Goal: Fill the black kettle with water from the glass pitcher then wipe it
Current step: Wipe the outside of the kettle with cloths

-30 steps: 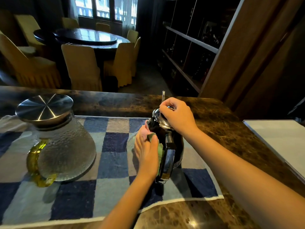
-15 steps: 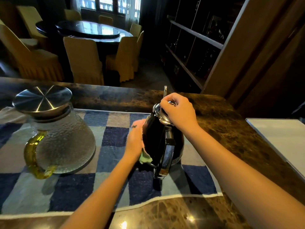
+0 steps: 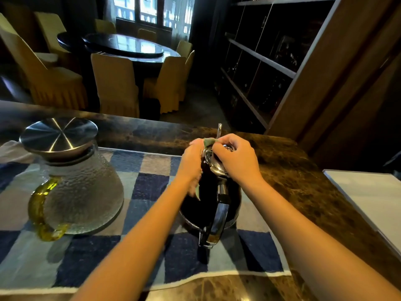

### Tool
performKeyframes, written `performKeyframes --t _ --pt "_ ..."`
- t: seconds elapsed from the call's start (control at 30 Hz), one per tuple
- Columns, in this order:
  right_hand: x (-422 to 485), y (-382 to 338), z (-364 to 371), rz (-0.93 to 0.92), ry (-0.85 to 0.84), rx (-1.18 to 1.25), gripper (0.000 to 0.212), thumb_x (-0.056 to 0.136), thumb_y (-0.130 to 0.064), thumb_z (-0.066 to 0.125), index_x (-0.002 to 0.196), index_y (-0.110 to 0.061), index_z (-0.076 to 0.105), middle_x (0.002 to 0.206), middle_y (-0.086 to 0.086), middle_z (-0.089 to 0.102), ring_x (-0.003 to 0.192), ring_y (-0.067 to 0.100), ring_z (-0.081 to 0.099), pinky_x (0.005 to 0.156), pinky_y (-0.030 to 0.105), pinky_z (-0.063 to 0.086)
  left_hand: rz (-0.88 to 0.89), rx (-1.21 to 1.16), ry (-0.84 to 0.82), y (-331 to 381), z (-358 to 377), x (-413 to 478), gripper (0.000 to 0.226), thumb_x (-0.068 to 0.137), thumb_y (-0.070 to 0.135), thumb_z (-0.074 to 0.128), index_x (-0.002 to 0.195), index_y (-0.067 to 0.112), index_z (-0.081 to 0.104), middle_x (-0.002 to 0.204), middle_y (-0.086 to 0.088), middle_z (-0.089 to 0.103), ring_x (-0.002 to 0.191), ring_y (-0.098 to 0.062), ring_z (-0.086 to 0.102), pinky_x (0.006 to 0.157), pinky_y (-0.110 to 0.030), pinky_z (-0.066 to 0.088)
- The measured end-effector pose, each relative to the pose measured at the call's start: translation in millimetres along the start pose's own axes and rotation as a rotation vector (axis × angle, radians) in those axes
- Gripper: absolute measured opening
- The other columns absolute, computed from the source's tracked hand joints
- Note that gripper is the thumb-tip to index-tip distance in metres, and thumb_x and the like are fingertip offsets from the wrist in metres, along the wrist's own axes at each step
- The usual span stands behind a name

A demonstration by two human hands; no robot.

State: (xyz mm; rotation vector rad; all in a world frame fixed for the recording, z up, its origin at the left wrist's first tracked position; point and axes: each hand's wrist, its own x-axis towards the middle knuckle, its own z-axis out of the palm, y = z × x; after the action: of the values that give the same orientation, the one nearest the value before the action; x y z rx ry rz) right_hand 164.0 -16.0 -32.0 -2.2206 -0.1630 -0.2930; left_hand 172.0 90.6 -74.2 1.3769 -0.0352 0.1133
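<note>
The wiping step is judged to be in hand. The glass pitcher [image 3: 86, 192] is set down with its lid on, well apart to the left of the black kettle [image 3: 208, 192], and a cloth is applied to the kettle. Whether water is inside cannot be told, since the kettle is closed.

The kettle is stood upright on the checked towel [image 3: 147, 185], near its right end, with the handle turned toward the camera. The left grip [image 3: 192, 161] is clenched round a small green cloth [image 3: 209, 141], which is pressed against the kettle's upper shoulder just beside the kettle lid [image 3: 213, 164]. The right grip [image 3: 236, 161] is curled over the lid and its knob, so the pot is steadied from above.

For the next move, the cloth would probably need to be carried round the rim or down the body. Firm downward pressure would be needed from the right grip so that the pot is not turned or tipped.

The kettle's body is glossy black, rounded and widest at the base. Its lid and handle are polished steel, and a thin spout [image 3: 219, 130] is seen behind the hands. The pitcher is made of dimpled glass, cone-shaped, capped by a flat brushed-steel disc and fitted with a translucent yellow-green handle. The towel is soft-piled, in blue, grey and tan squares. The tabletop [image 3: 293, 192] is dark, veined, polished stone.
</note>
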Motion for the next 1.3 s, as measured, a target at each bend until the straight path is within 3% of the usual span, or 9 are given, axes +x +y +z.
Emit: performKeyframes --t 0.17,0.3,0.5,0.63,0.73,0.83,1.0,1.17,1.3 --pt "-1 -1 -1 -0.014 -0.001 0.041 0.012 0.08 -0.028 0.061 0.086 -0.023 0.069 0.085 -0.01 0.068 0.086 0.009 0.063 0.079 0.037 0.055 -0.151 0.042 0.014 -27 -24 -4 0.028 0.096 0.018 0.043 0.124 0.018 0.046 0.097 -0.005 0.061 0.089 -0.015 0.058 0.081 -0.029 0.051" --pt "-1 -1 -1 -0.02 -0.002 0.039 0.011 0.08 -0.027 0.061 0.085 -0.024 0.069 0.085 -0.01 0.068 0.086 0.009 0.062 0.079 0.036 0.054 -0.155 -0.035 0.121 -51 -26 -40 0.029 0.087 0.04 0.045 0.098 0.021 0.064 0.101 -0.005 0.066 0.099 -0.029 0.062 0.091 -0.047 0.049" --pt "-1 0 -1 -0.028 -0.004 0.038 0.011 0.078 -0.033 0.061 0.085 -0.027 0.067 0.082 -0.01 0.067 0.082 0.01 0.063 0.078 0.041 0.055 0.229 -0.011 0.24 -3 16 -53 0.032 0.097 0.029 0.036 0.119 0.027 0.059 0.1 0.011 0.064 0.091 -0.002 0.06 0.083 -0.018 0.049" --pt "1 -1 0 -0.014 0.016 0.039 0.01 0.078 -0.033 0.063 0.082 -0.026 0.068 0.079 -0.009 0.068 0.078 0.011 0.064 0.077 0.043 0.054 0.087 -0.13 0.05 32 12 2 0.03 0.096 0.015 0.038 0.118 0.011 0.059 0.115 -0.008 0.063 0.092 -0.009 0.066 0.072 -0.019 0.052" --pt "1 -1 1 -0.023 0.026 0.047 0.014 0.074 -0.036 0.06 0.082 -0.028 0.068 0.084 -0.01 0.068 0.084 0.011 0.064 0.079 0.042 0.055 -0.158 0.311 -0.185 30 0 16 0.028 0.096 0.01 0.044 0.119 0.001 0.056 0.109 -0.01 0.061 0.1 -0.016 0.053 0.071 -0.016 0.045" --pt "0 0 1 -0.03 0.006 0.046 0.014 0.076 -0.033 0.059 0.084 -0.026 0.068 0.088 -0.008 0.067 0.088 0.012 0.062 0.082 0.042 0.055 -0.33 0.76 -0.172 14 -7 12 0.007 0.095 0.013 0.047 0.099 0.013 0.053 0.077 -0.003 0.048 0.09 -0.018 0.042 0.075 -0.026 0.035" --pt "1 -1 0 -0.03 -0.008 0.048 0.009 0.08 -0.025 0.062 0.085 -0.022 0.068 0.083 -0.01 0.067 0.085 0.01 0.063 0.08 0.04 0.056 -0.21 0.051 0.02 -37 -31 -19 0.025 0.091 0.026 0.043 0.084 0.018 0.065 0.089 -0.005 0.066 0.09 -0.025 0.06 0.088 -0.043 0.05" --pt "0 1 0 -0.062 0.004 0.04 0.017 0.074 -0.034 0.06 0.087 -0.025 0.064 0.09 -0.007 0.064 0.087 0.011 0.061 0.081 0.041 0.054 0.106 -0.061 0.19 -20 -2 -49 0.03 0.096 0.029 0.038 0.104 0.03 0.067 0.058 0.013 0.055 0.06 0.002 0.05 0.067 -0.019 0.044" --pt "-1 2 1 -0.084 0.066 0.044 0.038 0.068 -0.046 0.061 0.098 -0.026 0.049 0.099 -0.002 0.057 0.092 0.015 0.057 0.08 0.043 0.053 0.23 0.013 -0.01 21 6 -21 0.041 0.082 0.031 0.039 0.109 0.018 0.067 0.087 0.007 0.066 0.089 -0.006 0.062 0.082 -0.02 0.049"
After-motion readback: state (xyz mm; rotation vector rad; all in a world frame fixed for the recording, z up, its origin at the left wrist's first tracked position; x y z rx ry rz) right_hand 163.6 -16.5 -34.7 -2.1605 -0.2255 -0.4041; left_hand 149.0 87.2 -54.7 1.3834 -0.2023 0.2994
